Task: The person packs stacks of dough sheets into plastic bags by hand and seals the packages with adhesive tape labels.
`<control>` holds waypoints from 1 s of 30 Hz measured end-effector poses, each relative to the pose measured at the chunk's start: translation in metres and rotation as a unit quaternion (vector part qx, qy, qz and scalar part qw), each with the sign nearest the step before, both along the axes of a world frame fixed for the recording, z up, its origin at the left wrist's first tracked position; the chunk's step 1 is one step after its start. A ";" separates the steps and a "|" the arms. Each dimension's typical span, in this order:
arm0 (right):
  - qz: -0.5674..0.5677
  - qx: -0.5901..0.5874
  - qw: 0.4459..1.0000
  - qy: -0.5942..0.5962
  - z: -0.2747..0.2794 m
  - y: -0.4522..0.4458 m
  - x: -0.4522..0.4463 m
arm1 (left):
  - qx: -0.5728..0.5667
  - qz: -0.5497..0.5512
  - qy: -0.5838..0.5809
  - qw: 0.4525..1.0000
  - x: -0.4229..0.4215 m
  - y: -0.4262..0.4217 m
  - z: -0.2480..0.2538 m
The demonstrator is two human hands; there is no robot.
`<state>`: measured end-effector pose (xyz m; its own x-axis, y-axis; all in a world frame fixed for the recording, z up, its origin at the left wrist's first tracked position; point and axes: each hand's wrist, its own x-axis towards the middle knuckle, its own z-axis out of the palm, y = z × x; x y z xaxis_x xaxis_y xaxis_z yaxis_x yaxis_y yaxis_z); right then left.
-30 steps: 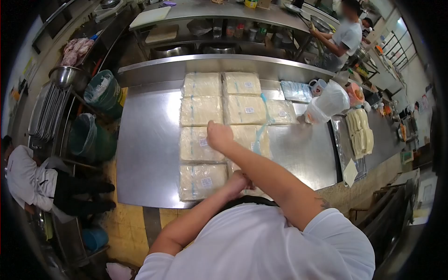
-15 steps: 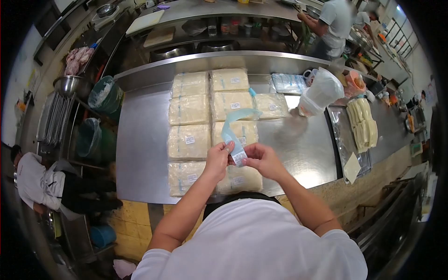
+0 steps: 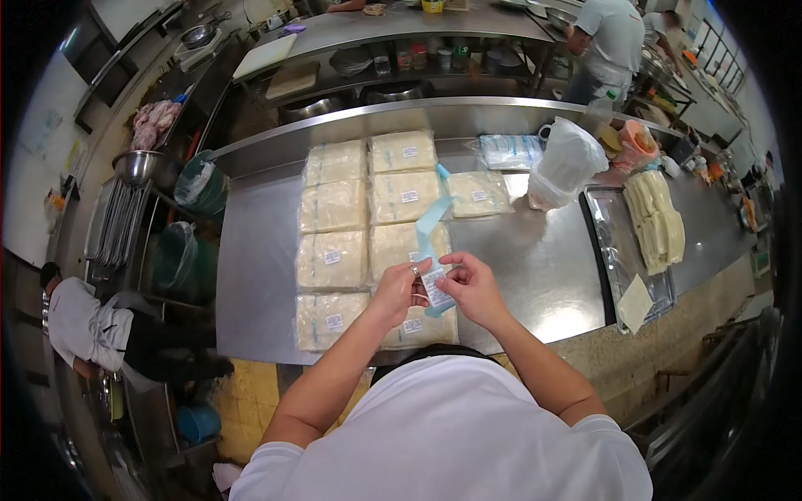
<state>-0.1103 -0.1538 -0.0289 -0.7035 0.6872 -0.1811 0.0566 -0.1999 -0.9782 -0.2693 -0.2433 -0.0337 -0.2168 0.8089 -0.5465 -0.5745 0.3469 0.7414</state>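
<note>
A pale blue strip of sticker labels (image 3: 431, 219) curls up from between my hands over the packs. My left hand (image 3: 398, 294), with a ring on one finger, is closed on the strip. Thumb and fingers of my right hand (image 3: 473, 289) pinch the edge of a white printed label (image 3: 434, 287) on its lower end. Beneath and beyond lie clear plastic packs of pale, flat sheets (image 3: 332, 260) in two columns, several bearing white labels. One more labelled pack (image 3: 479, 195) sits to the right of the columns.
On the steel table (image 3: 259, 250) stand a white plastic bag (image 3: 568, 159) and a blue-printed packet (image 3: 511, 152) at the back right. A metal tray (image 3: 610, 219) holds pale folded sheets (image 3: 653, 219). Other people (image 3: 606, 42) work across the counter and at the left (image 3: 88, 321).
My hands have moved slightly down with the strip, and its lower end now hangs below my fingers with the printed label turned more to view. The whole view has shifted a little.
</note>
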 end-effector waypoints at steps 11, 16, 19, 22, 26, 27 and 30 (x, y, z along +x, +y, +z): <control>0.019 0.191 0.979 -0.075 -0.003 -0.010 -0.008 | -0.008 0.024 0.020 0.999 -0.006 -0.008 -0.027; 0.026 0.217 0.973 -0.071 -0.012 -0.017 -0.020 | -0.026 0.042 0.002 0.999 -0.010 -0.016 -0.037; 0.046 0.191 0.975 -0.104 -0.013 -0.020 -0.030 | -0.019 0.039 -0.010 0.999 -0.021 -0.023 -0.046; 0.024 0.171 0.978 -0.119 -0.005 -0.028 -0.046 | 0.012 0.029 -0.048 0.998 -0.033 -0.030 -0.040; 0.067 0.078 0.989 -0.104 -0.018 -0.025 -0.062 | 0.044 -0.013 -0.086 0.995 -0.060 -0.036 -0.057; 0.075 0.081 0.988 -0.113 -0.015 -0.023 -0.066 | 0.038 -0.018 -0.090 0.995 -0.065 -0.036 -0.060; 0.059 0.085 0.989 -0.109 -0.018 -0.023 -0.075 | 0.031 -0.031 -0.101 0.994 -0.075 -0.034 -0.066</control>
